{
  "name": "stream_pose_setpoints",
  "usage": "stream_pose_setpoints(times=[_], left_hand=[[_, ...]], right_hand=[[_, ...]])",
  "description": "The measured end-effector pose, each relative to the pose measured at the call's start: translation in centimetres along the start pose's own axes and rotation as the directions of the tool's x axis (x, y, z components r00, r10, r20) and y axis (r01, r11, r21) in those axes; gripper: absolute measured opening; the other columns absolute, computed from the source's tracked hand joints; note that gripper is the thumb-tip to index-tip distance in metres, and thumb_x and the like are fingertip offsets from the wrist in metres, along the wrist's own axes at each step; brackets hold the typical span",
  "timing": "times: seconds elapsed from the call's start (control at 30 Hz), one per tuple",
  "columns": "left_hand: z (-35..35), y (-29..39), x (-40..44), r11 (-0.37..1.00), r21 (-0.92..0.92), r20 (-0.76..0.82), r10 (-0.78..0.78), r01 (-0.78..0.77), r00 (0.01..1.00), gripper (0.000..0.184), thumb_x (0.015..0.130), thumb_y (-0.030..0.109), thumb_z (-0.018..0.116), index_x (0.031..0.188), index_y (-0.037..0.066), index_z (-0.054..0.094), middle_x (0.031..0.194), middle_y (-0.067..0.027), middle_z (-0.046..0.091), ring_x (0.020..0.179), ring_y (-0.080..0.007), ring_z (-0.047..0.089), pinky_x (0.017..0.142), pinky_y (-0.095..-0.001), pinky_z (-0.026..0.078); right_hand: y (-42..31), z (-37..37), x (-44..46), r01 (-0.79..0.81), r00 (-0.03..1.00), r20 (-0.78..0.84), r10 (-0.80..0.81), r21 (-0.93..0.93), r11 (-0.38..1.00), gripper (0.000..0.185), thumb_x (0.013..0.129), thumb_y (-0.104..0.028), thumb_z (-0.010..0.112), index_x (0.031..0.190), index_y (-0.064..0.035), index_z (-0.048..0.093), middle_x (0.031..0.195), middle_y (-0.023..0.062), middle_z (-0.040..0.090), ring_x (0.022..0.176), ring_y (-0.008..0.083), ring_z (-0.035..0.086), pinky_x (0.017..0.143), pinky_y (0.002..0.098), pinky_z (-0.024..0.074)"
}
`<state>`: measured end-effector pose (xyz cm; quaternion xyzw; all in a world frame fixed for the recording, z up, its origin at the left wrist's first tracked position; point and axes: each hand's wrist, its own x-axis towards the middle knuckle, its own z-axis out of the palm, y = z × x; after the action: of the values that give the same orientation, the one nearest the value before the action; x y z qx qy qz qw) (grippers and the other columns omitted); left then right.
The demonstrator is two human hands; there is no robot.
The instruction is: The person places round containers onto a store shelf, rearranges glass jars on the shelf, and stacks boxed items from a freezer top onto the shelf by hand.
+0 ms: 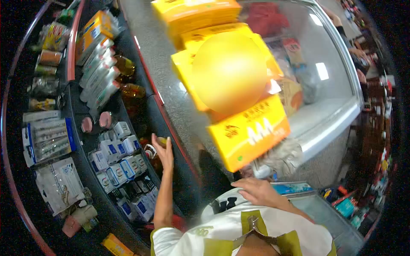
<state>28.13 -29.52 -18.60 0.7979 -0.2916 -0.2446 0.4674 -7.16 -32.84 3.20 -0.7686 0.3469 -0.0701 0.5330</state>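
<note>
My left hand point(165, 153) reaches over the shelf edge with its fingers stretched and apart. Close beside it is a bottle with a red-and-white top point(149, 151), and a small yellow-green patch shows at the fingers; I cannot tell whether they touch. In front of my white shirt point(218, 205) my right hand point(258, 192) rests with its fingers loosely extended, holding nothing I can see. Just above that hand stands a yellow carton point(252, 132) with white lettering, beside a crumpled clear plastic bag point(284, 158).
More yellow cartons point(196, 17) are stacked by a glass-topped freezer point(331, 111); a blurred yellow disc covers part of them. Dark shelves on the left carry small white-and-blue boxes point(113, 151), white bottles point(100, 72) and hanging packets point(60, 183). People's arms show at the far right.
</note>
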Motion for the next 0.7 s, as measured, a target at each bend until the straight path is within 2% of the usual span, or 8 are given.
stream_pose_setpoints(times=[0.1, 0.17, 0.2, 0.3, 0.37, 0.47, 0.6, 0.7], left_hand=[[2.9, 5.9, -5.1, 0.976, -0.143, 0.169, -0.142, 0.166, 0.975, 0.059, 0.096, 0.025, 0.057, 0.144, 0.003, 0.030, 0.145, -0.0185, 0.034, 0.134, -0.0290, 0.035, 0.109, -0.0360, 0.030], [4.3, 6.6, -6.6, 0.939, -0.296, 0.268, -0.093, 0.173, 0.959, 0.053, 0.100, 0.028, 0.048, 0.144, 0.005, 0.030, 0.143, -0.0156, 0.037, 0.133, -0.0279, 0.037, 0.108, -0.0376, 0.032], [4.7, 9.1, -7.4, 0.921, -0.342, 0.292, -0.083, 0.185, 0.953, 0.054, 0.101, 0.032, 0.046, 0.145, 0.005, 0.030, 0.143, -0.0157, 0.037, 0.133, -0.0275, 0.037, 0.107, -0.0378, 0.032], [4.7, 16.7, -9.4, 0.870, -0.438, 0.345, -0.071, 0.227, 0.936, 0.059, 0.101, 0.042, 0.040, 0.145, 0.004, 0.029, 0.143, -0.0158, 0.037, 0.133, -0.0269, 0.038, 0.107, -0.0379, 0.033], [4.5, 19.7, -10.6, 0.848, -0.477, 0.348, -0.060, 0.232, 0.936, 0.060, 0.101, 0.046, 0.037, 0.144, 0.004, 0.031, 0.141, -0.0137, 0.040, 0.130, -0.0241, 0.041, 0.106, -0.0367, 0.034], [3.7, 23.0, -12.0, 0.856, -0.483, 0.311, -0.027, 0.182, 0.950, 0.063, 0.101, 0.049, 0.034, 0.142, 0.002, 0.036, 0.141, -0.0099, 0.043, 0.127, -0.0199, 0.045, 0.104, -0.0352, 0.035], [3.3, 24.6, -13.4, 0.897, -0.425, 0.342, 0.035, 0.122, 0.939, 0.063, 0.101, 0.049, 0.033, 0.142, 0.001, 0.036, 0.140, -0.0097, 0.045, 0.128, -0.0202, 0.045, 0.107, -0.0357, 0.033], [3.5, 25.8, -13.8, 0.887, -0.418, 0.400, -0.014, 0.196, 0.917, 0.063, 0.097, 0.034, 0.054, 0.143, -0.003, 0.032, 0.143, -0.0157, 0.040, 0.132, -0.0219, 0.038, 0.110, -0.0338, 0.028]], right_hand=[[0.6, -2.7, -2.7, 0.015, 0.999, -0.048, -0.014, 0.018, 1.000, 0.028, 0.086, -0.013, 0.063, 0.114, -0.0082, 0.064, 0.103, 0.0115, 0.067, 0.093, 0.0294, 0.064, 0.080, 0.0362, 0.0526], [0.4, -5.1, -3.8, -0.002, 0.995, -0.100, 0.009, 0.074, 0.997, 0.026, 0.086, -0.011, 0.064, 0.111, -0.0069, 0.066, 0.099, 0.0111, 0.068, 0.089, 0.0292, 0.065, 0.078, 0.0359, 0.0530], [1.3, -5.9, -4.4, 0.053, 0.981, -0.189, -0.050, 0.010, 0.999, 0.023, 0.086, -0.008, 0.063, 0.108, -0.0033, 0.066, 0.094, 0.0115, 0.068, 0.083, 0.0256, 0.066, 0.074, 0.0333, 0.0531], [2.3, -8.7, -4.4, -0.021, 0.892, -0.446, 0.072, 0.119, 0.993, 0.020, 0.089, -0.007, 0.061, 0.107, -0.0011, 0.066, 0.090, 0.0097, 0.069, 0.081, 0.0208, 0.067, 0.072, 0.0306, 0.0523], [2.4, -10.2, -3.5, -0.035, 0.785, -0.565, 0.255, 0.370, 0.928, 0.020, 0.092, -0.007, 0.058, 0.109, 0.0007, 0.065, 0.095, 0.0085, 0.068, 0.085, 0.0155, 0.064, 0.074, 0.0280, 0.0507], [4.3, -11.3, -1.0, 0.088, 0.700, -0.687, 0.195, 0.354, 0.931, 0.028, 0.096, -0.014, 0.055, 0.120, 0.0001, 0.059, 0.109, 0.0094, 0.062, 0.097, 0.0138, 0.058, 0.084, 0.0283, 0.0476], [4.4, -11.9, 1.5, 0.077, 0.802, -0.583, 0.130, 0.316, 0.945, 0.046, 0.099, -0.029, 0.048, 0.135, -0.0007, 0.045, 0.137, 0.0128, 0.046, 0.126, 0.0196, 0.043, 0.105, 0.0326, 0.0336], [5.9, -11.6, 3.0, 0.074, 0.822, -0.569, -0.012, 0.086, 0.994, 0.049, 0.100, -0.033, 0.044, 0.136, 0.0003, 0.044, 0.142, 0.0132, 0.042, 0.133, 0.0233, 0.038, 0.111, 0.0354, 0.0267]])
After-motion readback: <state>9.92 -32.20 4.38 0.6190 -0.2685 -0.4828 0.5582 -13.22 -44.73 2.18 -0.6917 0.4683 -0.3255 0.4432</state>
